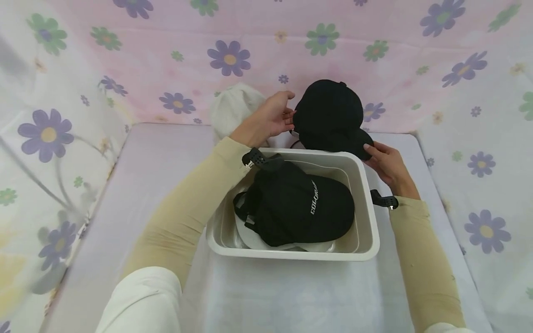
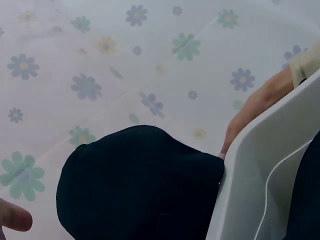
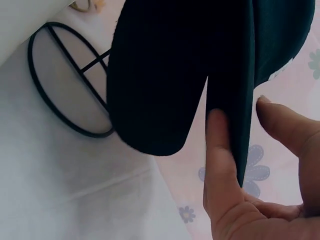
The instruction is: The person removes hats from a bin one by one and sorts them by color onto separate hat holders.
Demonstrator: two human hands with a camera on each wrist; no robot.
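Black cap (image 1: 326, 115): just beyond the tub's far rim, between two bare hands, its brim pointing to the person's right and a little back toward them; the long axis slants from rear edge to brim tip.
Right hand (image 1: 385, 163): pinching the brim between thumb and fingers, probably because that stiff part steers the cap without denting the crown.
Left hand (image 1: 271, 116): at the cap's rear edge, thumb apart from it, perhaps steadying the opposite end; from where I stand, I cannot tell whether the fingers grip or merely touch.
Wire loop (image 3: 81, 71): near the brim, apparently the foot of a stand.
White tub (image 1: 293, 255): on the near side, containing a lettered cap (image 1: 287, 203) over a pale cap (image 1: 249, 237); the upper brim points right, its axis along the tub's length, presumably for fit.
White hat (image 1: 235, 108): just beside the left hand, near the flowered backdrop (image 1: 258, 27).
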